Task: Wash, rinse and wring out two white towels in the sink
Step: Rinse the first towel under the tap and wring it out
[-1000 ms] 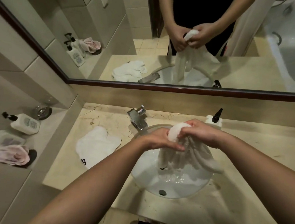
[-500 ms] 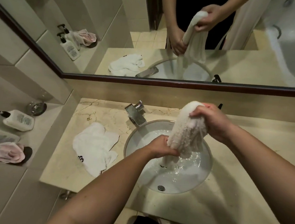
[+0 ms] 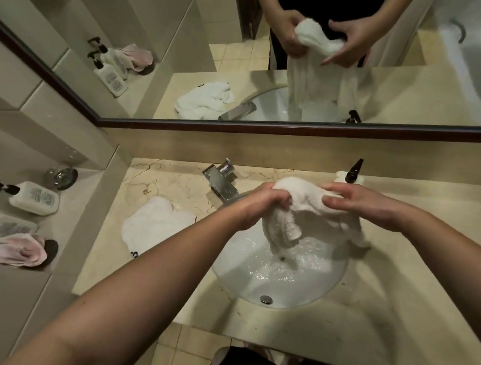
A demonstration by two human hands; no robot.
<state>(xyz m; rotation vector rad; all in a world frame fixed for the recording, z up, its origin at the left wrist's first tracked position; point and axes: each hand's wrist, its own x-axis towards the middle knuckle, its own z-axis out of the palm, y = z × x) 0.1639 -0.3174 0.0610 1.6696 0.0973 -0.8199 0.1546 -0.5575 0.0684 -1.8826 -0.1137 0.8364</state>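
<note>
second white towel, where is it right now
In the head view the second towel lies crumpled on the counter, left of the sink and below the faucet, partly hidden by the left forearm.

Left hand [image 3: 263, 206] fisted, gripping; right hand [image 3: 356, 205] fingers spread, pinching; both forearms reach forward

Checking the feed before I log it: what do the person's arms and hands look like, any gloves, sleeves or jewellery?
Both forearms are bare right up to the frame edge, with no sleeves showing. The left hand and right hand wear no gloves, and no rings, watch or bracelet can be seen. Dark clothing shows at the body in the mirror.
</note>
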